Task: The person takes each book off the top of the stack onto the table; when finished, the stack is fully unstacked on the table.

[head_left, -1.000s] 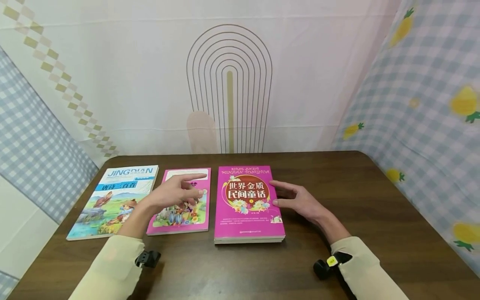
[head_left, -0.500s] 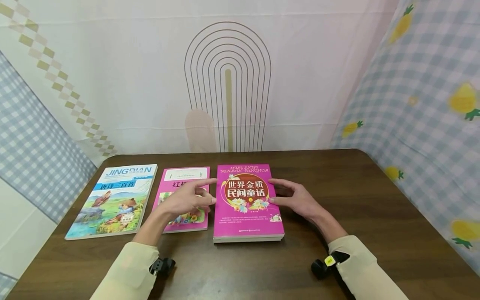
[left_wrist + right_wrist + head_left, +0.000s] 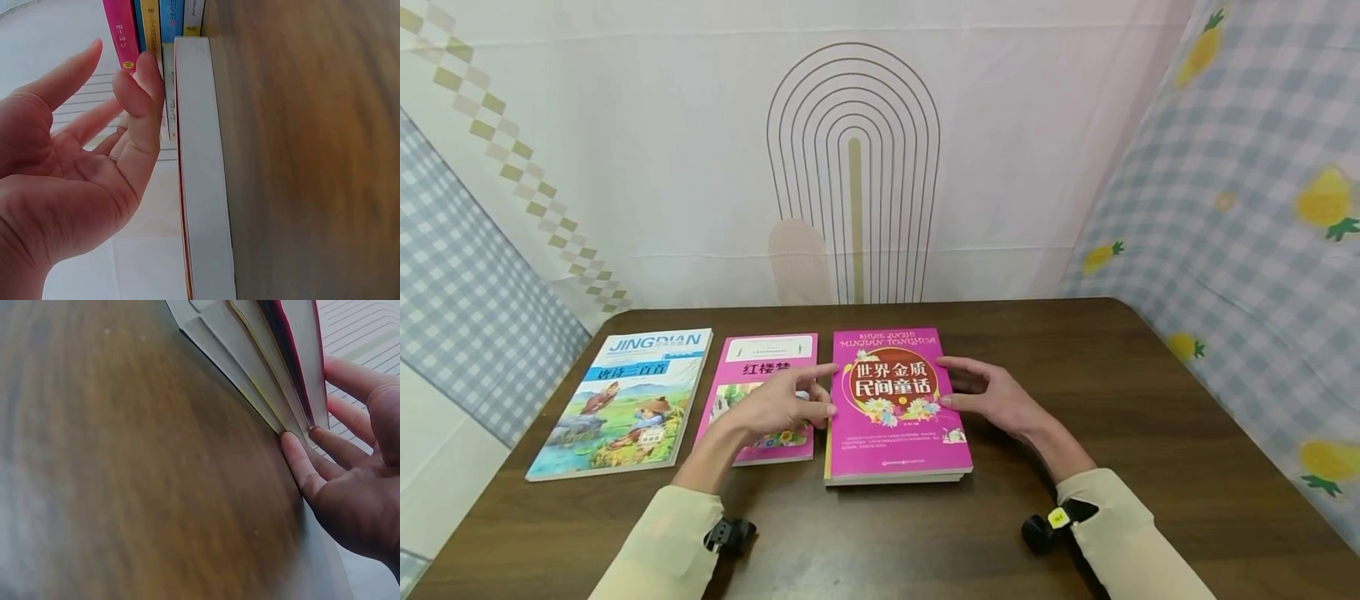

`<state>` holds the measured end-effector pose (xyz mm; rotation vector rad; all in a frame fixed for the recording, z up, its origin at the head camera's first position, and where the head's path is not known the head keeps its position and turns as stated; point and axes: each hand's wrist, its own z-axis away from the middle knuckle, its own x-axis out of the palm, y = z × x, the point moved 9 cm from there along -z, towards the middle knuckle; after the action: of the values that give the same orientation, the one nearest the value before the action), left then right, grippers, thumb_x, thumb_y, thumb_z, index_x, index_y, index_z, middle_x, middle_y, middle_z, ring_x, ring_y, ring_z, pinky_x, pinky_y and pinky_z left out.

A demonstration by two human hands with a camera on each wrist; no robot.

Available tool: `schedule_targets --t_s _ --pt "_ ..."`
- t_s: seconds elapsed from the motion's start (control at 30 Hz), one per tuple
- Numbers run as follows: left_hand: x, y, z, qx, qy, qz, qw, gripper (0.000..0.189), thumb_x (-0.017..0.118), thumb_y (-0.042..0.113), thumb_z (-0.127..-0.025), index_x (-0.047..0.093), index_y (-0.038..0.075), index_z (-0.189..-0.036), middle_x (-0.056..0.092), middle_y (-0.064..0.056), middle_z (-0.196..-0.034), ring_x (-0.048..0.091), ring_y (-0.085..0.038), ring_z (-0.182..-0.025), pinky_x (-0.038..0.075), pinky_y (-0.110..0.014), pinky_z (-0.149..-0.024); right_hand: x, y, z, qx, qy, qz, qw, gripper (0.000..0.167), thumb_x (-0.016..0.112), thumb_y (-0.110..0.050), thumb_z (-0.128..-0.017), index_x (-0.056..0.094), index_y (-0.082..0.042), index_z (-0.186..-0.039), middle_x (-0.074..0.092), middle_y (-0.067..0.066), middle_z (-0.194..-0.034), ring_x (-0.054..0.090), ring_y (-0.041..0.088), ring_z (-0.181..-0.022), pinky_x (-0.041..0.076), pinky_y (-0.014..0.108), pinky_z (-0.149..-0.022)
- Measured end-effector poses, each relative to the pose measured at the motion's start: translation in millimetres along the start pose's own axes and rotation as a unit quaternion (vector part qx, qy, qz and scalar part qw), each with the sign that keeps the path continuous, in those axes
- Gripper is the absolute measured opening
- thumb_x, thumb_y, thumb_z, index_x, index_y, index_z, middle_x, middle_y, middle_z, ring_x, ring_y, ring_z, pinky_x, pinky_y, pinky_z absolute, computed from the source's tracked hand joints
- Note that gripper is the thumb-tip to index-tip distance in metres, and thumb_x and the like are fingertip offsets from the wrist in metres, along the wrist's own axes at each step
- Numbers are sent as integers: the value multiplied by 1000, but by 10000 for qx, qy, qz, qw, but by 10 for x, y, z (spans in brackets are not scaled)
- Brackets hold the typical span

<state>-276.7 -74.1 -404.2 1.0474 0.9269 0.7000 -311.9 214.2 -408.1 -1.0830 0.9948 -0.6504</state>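
Note:
A thick magenta book [image 3: 898, 446] lies on top of a stack of several books at the middle of the table. My left hand [image 3: 778, 404] has its fingertips at the stack's left side, over part of a pink book [image 3: 763, 350]. In the left wrist view, coloured spines [image 3: 150, 25] stand beyond the fingers. On the opposite side, my right hand [image 3: 996, 400] touches the stack's right edge with extended fingers. Its fingertips meet the page edges [image 3: 275, 369] in the right wrist view. The top book sits slightly off to the right of those beneath.
Farther left on the brown wooden table [image 3: 1105, 375] lies a blue-and-white picture-cover book [image 3: 632, 408]. A white patterned cloth [image 3: 1000, 167] hangs behind the table, and a checked cloth [image 3: 1262, 275] hangs at the right.
My left hand has moved right from over the pink book to the stack's left side. The top book has slid a little rightward, baring a yellow strip. My right hand has stayed put.

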Motion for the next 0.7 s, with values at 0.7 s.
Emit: schedule_targets --t_s 0.7 --pt "36 -10 -34 84 -82 -76 9999 70 74 14 -99 42 1 -160 60 -12 -103 64 -24 -85 59 -32 -68 -140 77 27 261 -259 110 9993 70 79 -30 -96 49 -23 -159 55 22 -152 64 33 -127 61 41 -97"
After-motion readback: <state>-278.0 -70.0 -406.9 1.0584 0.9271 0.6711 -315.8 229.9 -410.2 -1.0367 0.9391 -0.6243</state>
